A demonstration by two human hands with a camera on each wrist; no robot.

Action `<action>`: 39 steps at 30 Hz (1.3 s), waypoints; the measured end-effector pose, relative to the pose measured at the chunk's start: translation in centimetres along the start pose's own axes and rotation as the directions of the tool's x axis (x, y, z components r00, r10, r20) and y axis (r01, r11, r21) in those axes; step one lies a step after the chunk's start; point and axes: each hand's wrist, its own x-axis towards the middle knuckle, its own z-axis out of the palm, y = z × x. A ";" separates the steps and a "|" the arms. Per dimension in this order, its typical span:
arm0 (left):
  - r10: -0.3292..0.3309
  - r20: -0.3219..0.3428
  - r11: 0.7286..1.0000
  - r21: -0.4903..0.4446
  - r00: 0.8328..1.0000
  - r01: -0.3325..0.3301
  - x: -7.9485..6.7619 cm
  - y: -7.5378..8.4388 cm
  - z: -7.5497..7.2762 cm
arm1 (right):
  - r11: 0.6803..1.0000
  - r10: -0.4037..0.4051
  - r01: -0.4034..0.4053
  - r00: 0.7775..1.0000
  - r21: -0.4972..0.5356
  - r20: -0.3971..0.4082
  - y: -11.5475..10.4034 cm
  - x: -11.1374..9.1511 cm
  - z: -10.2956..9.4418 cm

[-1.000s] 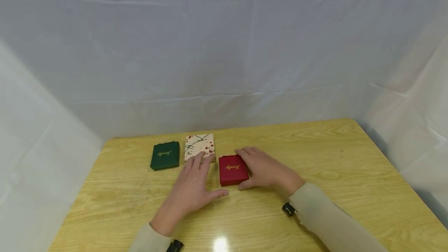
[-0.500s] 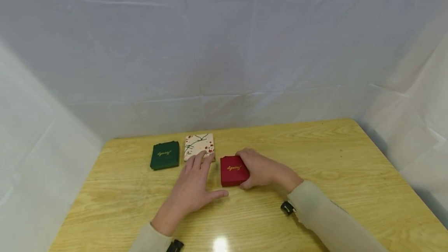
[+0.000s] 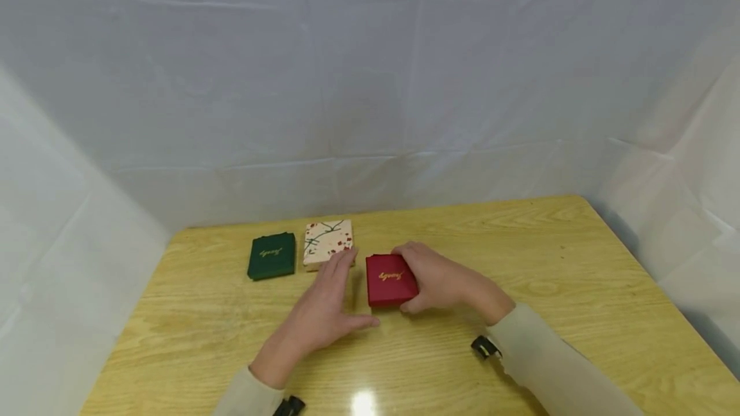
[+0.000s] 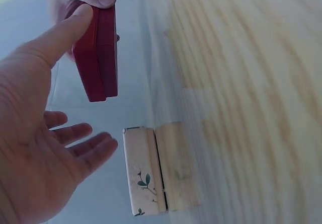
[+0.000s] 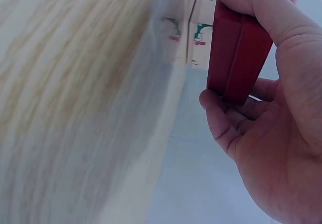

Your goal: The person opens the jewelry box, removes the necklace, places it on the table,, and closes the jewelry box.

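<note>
A small red square box [image 3: 391, 280] with gold lettering is held by my right hand [image 3: 442, 278]. Thumb and fingers grip its right end, and in the right wrist view a gap shows between the box and the tabletop. My left hand [image 3: 320, 310] is to the left of it with extended fingers and the thumb spread away, holding nothing. In the left wrist view, the left thumb [image 4: 68, 30] overlaps the red box's near side. Beyond the left fingertips lies a cream box [image 3: 326, 241] with a floral print, its front edge partly covered by them in the head view.
Left of the floral box, a dark green box [image 3: 272, 255] with gold lettering lies on the wooden table [image 3: 497, 236]. White sheeting [image 3: 370, 114] hangs behind the table and at both sides.
The right hand has tightened its grip on the red box and shifted it slightly right. The left fingers have drawn closer together. The green and floral boxes stay in place.
</note>
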 end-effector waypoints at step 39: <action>0.019 0.069 0.810 -0.586 0.997 0.025 -0.3 2.2 1.6 | 0.996 -0.038 0.042 0.998 0.073 -0.053 -2.6 -4.7 -1.0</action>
